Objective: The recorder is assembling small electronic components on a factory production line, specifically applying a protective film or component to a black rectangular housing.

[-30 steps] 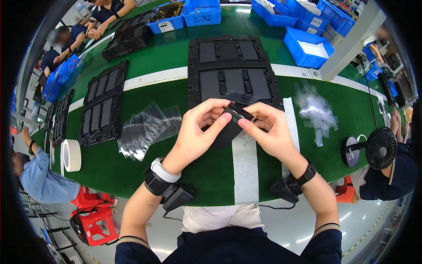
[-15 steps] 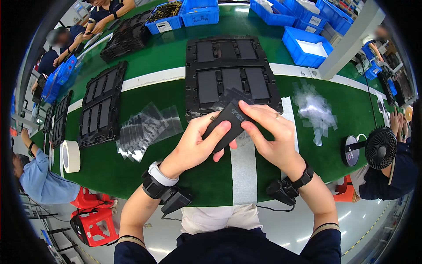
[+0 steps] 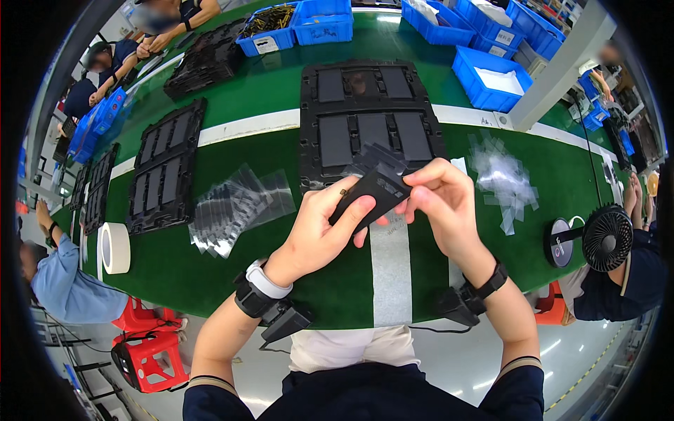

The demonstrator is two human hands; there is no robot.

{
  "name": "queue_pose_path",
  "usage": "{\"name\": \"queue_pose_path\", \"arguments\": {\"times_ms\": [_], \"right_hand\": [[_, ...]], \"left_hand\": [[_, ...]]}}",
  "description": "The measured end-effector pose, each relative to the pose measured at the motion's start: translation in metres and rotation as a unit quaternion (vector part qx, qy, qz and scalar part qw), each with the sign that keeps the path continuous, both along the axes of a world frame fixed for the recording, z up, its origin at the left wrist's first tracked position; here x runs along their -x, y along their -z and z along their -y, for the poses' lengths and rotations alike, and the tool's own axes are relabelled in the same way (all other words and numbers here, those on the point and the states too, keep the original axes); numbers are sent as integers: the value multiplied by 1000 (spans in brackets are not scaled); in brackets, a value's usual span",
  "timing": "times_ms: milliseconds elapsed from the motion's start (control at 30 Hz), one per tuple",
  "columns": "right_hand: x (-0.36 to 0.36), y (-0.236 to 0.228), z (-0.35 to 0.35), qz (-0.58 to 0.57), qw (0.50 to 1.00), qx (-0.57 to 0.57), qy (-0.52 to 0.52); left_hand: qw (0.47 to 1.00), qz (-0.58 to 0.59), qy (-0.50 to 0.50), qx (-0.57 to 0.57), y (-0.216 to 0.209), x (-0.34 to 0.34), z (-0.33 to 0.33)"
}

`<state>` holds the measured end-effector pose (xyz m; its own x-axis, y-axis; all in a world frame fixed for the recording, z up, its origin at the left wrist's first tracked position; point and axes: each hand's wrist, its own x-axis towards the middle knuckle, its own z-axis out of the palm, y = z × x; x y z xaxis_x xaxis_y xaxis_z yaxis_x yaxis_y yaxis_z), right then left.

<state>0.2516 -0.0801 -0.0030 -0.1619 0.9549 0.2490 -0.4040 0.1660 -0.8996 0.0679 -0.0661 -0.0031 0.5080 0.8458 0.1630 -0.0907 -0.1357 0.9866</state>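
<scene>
In front of the black tray, my left hand [image 3: 312,231] grips a flat black rectangular block [image 3: 375,193] that looks like a battery, its thumb across the face and the other fingers underneath. Light printing marks that face. My right hand [image 3: 453,210] pinches with thumb and index finger at the block's right corner; whether a thin film is between these fingertips cannot be made out. Dark thin strips [image 3: 379,158] show just beyond the block's far edge. The black tray [image 3: 307,133] behind holds several dark grey flat rectangles in its slots.
Clear plastic film pieces lie in a fanned pile [image 3: 232,210] on the left and a loose heap [image 3: 502,175] on the right. A tape roll [image 3: 116,248], another loaded tray [image 3: 165,168], a small fan [image 3: 608,237] and blue bins [image 3: 491,77] stand around. Other people sit at both sides.
My right hand has shifted right and up from the block's face to its right corner, fingers now pinched. The block has turned clockwise, its right end swinging toward my right hand.
</scene>
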Motion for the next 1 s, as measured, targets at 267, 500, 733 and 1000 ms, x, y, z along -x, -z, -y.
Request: {"name": "queue_pose_path", "arguments": {"times_ms": [267, 500, 733, 1000], "right_hand": [[-4, 1, -6, 55, 994, 83, -42], [-15, 1, -9, 393, 914, -88, 48], [-18, -13, -13, 294, 953, -19, -73], [-18, -7, -19, 357, 894, -271, 9]], "left_hand": [[994, -65, -23, -88, 4, 4, -3], [988, -135, 75, 3, -4, 4, -1], [993, -110, 12, 48, -4, 6, -3], [960, -92, 150, 217, -5, 9, -9]]}}
